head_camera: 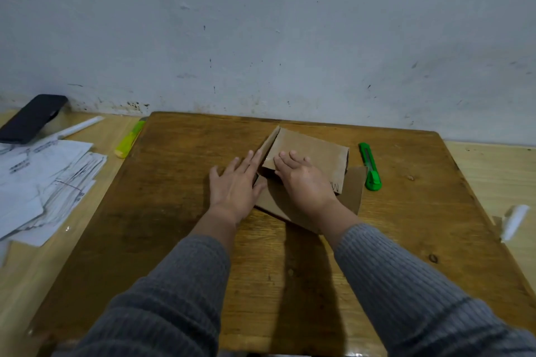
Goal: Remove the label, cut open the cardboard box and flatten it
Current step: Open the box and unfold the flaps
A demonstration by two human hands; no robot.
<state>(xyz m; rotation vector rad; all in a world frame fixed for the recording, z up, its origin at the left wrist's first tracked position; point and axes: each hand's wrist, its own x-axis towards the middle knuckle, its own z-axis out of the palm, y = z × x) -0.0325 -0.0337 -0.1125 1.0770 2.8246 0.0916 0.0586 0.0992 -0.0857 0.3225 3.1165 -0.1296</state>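
The cardboard box (311,151) lies near the middle of the dark wooden board (179,229), a bit toward the wall (261,23); it is squashed down low, with brown flaps sticking out at its near side and its left side; some dark letters show on its right near corner, but they are too cut off to read. The right hand (303,180) lies flat on top of the box, palm down, fingers spread a little and pointing to the wall; it is not pinching anything. The left hand (235,182) lies flat too, just left of the box, palm down and fingers spread; its pointing finger side touches the box's left flap; the rest of it sits on the board. Both arms have grey knitted sleeves (412,284).

A green cutter knife (370,166) lies on the board just to the right of the box, not touching it; I cannot tell if its blade is out. A yellow cutter knife (129,139) lies well to the left of the box, at the board's left edge. Farther left of the box is a heap of white papers (43,180), and past them a black phone (32,117) by the wall. Far to the right of the box, off the board, lies a small white scrap (514,222).
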